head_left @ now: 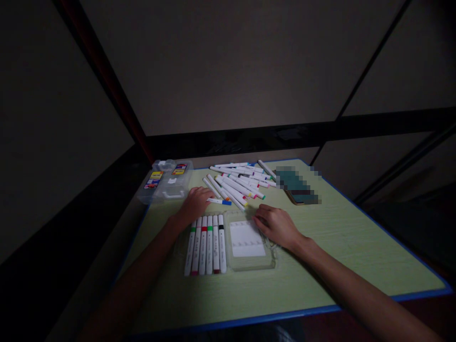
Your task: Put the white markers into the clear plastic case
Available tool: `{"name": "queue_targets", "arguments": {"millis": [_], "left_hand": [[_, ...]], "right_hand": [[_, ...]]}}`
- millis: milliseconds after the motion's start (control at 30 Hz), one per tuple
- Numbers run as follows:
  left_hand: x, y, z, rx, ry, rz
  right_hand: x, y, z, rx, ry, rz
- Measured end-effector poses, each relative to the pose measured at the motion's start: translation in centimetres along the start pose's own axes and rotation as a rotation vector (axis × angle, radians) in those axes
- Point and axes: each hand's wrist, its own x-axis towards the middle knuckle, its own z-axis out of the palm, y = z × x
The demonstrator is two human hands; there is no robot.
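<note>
My left hand [195,205] is closed on a white marker [218,202] with a blue cap, which points to the right. It hovers at the far left edge of an open clear plastic case [249,263]. Several white markers [206,249] with green, red, pink and black bands lie side by side in the case's left half. In the right half there is a white insert [247,240]. Loosely bent, my right hand [277,225] rests over the case's far right corner with its fingers slightly apart and nothing visible in them.
Behind the case, a loose pile of white markers [238,183] with coloured caps covers the table's far middle. A clear lidded plastic box [171,190] stands at the far left, and a flat, pixelated dark green thing [299,185] lies at the right. The table [356,247] has a blue edge.
</note>
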Motion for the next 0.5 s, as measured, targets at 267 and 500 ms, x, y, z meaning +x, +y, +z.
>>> {"name": "queue_targets", "arguments": {"millis": [267, 500], "left_hand": [[-0.02, 0.16, -0.06, 0.033, -0.052, -0.04], [0.01, 0.14, -0.54, -0.026, -0.067, -0.043]], "right_hand": [[0.01, -0.15, -0.23, 0.0, -0.015, 0.006], [-0.03, -0.15, -0.34, 0.003, -0.022, 0.003]]}}
